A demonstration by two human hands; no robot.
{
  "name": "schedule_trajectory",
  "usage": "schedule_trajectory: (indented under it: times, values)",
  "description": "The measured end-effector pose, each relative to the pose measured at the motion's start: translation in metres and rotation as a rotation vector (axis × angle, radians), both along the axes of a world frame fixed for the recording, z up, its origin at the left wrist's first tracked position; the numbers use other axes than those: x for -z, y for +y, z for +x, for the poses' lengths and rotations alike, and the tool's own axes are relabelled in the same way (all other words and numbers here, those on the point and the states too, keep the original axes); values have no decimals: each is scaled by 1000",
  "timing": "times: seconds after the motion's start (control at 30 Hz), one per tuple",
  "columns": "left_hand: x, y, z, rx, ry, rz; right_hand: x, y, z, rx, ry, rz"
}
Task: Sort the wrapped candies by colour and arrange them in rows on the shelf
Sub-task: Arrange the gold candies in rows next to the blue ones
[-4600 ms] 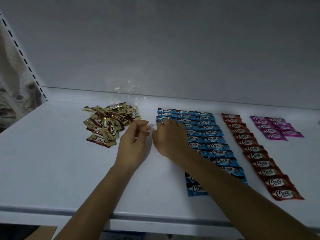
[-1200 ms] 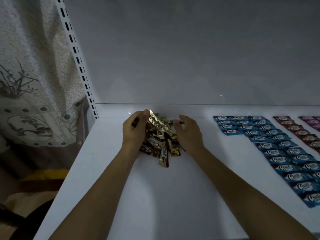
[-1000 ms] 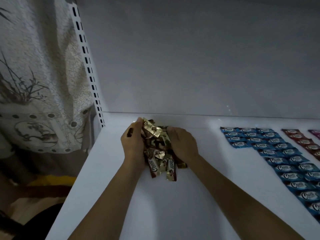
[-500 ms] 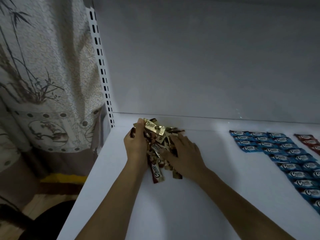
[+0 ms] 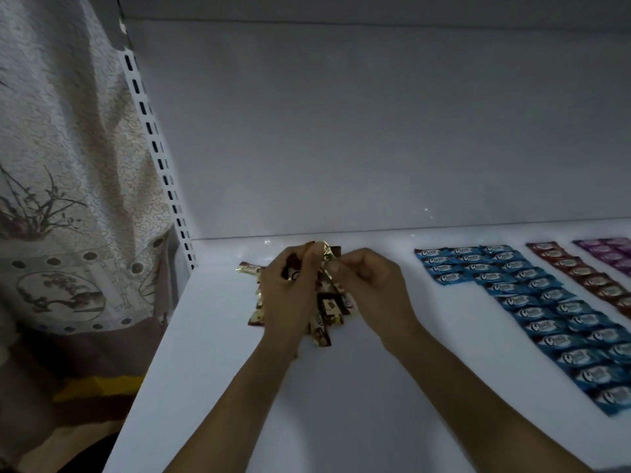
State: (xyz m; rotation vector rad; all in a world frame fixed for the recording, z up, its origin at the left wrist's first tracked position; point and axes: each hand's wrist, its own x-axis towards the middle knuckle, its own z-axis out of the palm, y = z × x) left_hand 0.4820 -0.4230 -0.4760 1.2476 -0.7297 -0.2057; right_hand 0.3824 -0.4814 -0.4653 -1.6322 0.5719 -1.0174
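Fingers (image 5: 310, 264) of the left hand (image 5: 290, 297) curl round a bunch of gold candies (image 5: 327, 312) heaped near the back left of the shelf (image 5: 375, 404). The right hand (image 5: 374, 288) pinches one gold wrapper (image 5: 325, 250) at the bunch's top. A patterned curtain (image 5: 68, 165) hangs beyond the shelf's left edge. To the right, well apart, lie rows of blue candies (image 5: 546, 312), then red candies (image 5: 580, 274), then purple candies (image 5: 611, 250).

Gold-brown candies (image 5: 326, 312): loose heap near back-left corner of white shelf (image 5: 375, 404), some lifted. Blue candies (image 5: 546, 302): neat rows, right. Red candies (image 5: 580, 274), purple candies (image 5: 611, 250): rows further right.
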Motion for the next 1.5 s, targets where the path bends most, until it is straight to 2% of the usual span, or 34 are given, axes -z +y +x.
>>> schedule_trajectory:
  times: [0.13, 0.2, 0.23, 0.3, 0.37, 0.4, 0.47, 0.53, 0.6, 0.67, 0.73, 0.83, 0.9, 1.1, 1.27, 1.33, 1.4, 1.43, 1.5]
  values:
    - [-5, -18, -29, 156, 194, 3, 4, -19, -28, 107, 16, 98]
    - [-5, -25, -38, 207, 281, 35, 11, -31, -46, 246, 10, 95]
    - [-4, -29, -41, 219, 280, 55, 15, -39, -55, 342, 46, 27]
    - [2, -36, -47, 228, 240, 99, 31, -54, -73, 473, 262, -238]
    - [13, -40, -51, 246, 183, 122, 47, -62, -85, 379, 551, -481]
    - [19, -41, -53, 255, 155, 135, 56, -64, -90, 321, 630, -555]
    - [26, -42, -53, 261, 113, 145, 63, -65, -95, 314, 575, -568]
    - [30, -43, -52, 258, 81, 160, 57, -65, -98, 396, 481, -458]
    - [33, -44, -51, 258, 47, 187, 56, -67, -100, 458, 459, -359]
    - [34, -45, -50, 253, 19, 179, 58, -68, -101, 466, 468, -363]
    - [33, -45, -51, 252, 15, 181, 59, -67, -99, 434, 517, -438]
    - [34, -45, -53, 227, 27, 190, 63, -62, -95, 345, 665, -721]
    - [33, -45, -53, 201, 20, 178, 63, -58, -91, 300, 756, -832]
    - [36, -44, -50, 177, 21, 151, 53, -91, -44, 179, 987, -797]
    - [33, -40, -49, 207, 52, 143, 62, -120, -12, 246, 1081, -664]
    - [31, -40, -48, 227, 88, 126, 68, -123, -12, 255, 1062, -652]
    - [31, -41, -46, 244, 144, 122, 71, -126, -13, 248, 916, -670]
    - [31, -41, -46, 251, 164, 123, 70, -124, -15, 255, 779, -629]
    - [30, -41, -46, 276, 148, 116, 55, -114, -24, 227, 395, -305]
